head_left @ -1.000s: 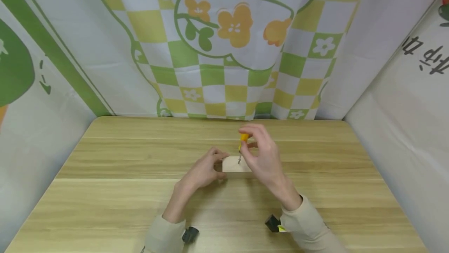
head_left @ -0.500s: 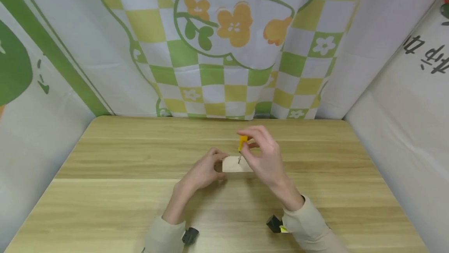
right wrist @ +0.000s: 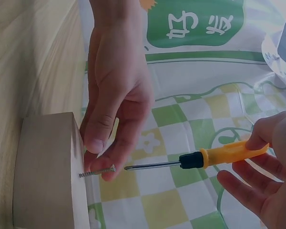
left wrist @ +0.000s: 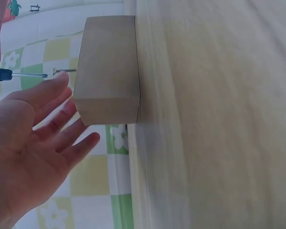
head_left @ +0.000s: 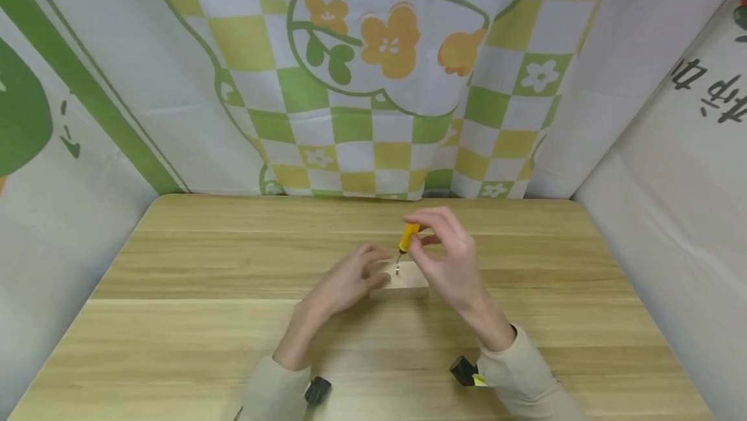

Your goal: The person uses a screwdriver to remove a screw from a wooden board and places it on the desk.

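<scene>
A pale wooden block [head_left: 413,278] lies on the table with a metal screw [right wrist: 97,171] standing in its top face, part of its thread showing. My right hand [head_left: 452,262] holds a screwdriver [right wrist: 229,152] by its yellow handle between thumb and fingers. In the right wrist view, the cross-shaped tip is a short gap away from the screw's head. My left hand [head_left: 347,278] is at the block's left end, thumb and fingertips over the top face close to the screw. Its fingers look loose in the left wrist view, with the block [left wrist: 107,62] just beyond them.
The wood-grain table [head_left: 204,336] stretches out around the block. Behind its far edge hangs a checked, flowered curtain [head_left: 350,129], with pale printed sheets at both sides. A black wrist camera [head_left: 318,391] shows at the left sleeve, another [head_left: 463,370] at the right.
The left hand has let go of the block's end and come onto its top near the screw. The screwdriver has lifted off the screw and tilted, its handle moving right with the right hand.
</scene>
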A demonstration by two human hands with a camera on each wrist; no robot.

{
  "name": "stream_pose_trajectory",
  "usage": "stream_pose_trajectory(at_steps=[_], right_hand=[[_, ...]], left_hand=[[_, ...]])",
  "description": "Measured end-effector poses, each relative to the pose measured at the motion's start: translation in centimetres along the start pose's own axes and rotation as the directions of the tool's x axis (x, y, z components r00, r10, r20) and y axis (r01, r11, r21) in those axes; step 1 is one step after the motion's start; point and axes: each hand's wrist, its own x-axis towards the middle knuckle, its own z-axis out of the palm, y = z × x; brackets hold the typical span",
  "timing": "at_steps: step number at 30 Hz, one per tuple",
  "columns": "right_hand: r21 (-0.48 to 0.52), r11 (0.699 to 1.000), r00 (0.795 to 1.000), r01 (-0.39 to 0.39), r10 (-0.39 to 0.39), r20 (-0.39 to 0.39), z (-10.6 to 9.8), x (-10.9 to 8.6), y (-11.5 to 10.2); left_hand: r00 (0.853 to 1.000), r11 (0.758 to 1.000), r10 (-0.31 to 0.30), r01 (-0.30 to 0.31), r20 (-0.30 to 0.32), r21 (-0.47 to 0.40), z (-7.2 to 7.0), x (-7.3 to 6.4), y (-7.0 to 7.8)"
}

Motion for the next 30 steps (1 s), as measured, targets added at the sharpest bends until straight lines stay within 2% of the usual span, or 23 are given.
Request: stream_pose_trajectory(at_steps=[4,10,19,30], right_hand=[[-0.004,1.000,1.000,-0.004,0.004,-0.005,-0.4,0.0,0.0],[-0.027,1.000,1.000,-0.003,0.003,0.007,-1.2,-0.1,0.4],[-0.071,0.997,1.000,-0.010,0.010,0.006,-2.0,-0.7,1.1],[-0.109,0.994,1.000,-0.006,0.007,0.006,-3.1,-1.4,1.7]], left_hand=[[0.999,0.999,0.034,-0.034,-0.016,0.028,0.3,0.4,0.3],[1.000,0.999,0.002,-0.002,0.001,0.042,0.5,0.8,0.6],[1.000,0.997,0.021,-0.020,-0.019,0.079,0.8,1.2,1.1],[0.998,0.998,-0.032,0.034,-0.052,0.045,1.2,1.6,1.7]])
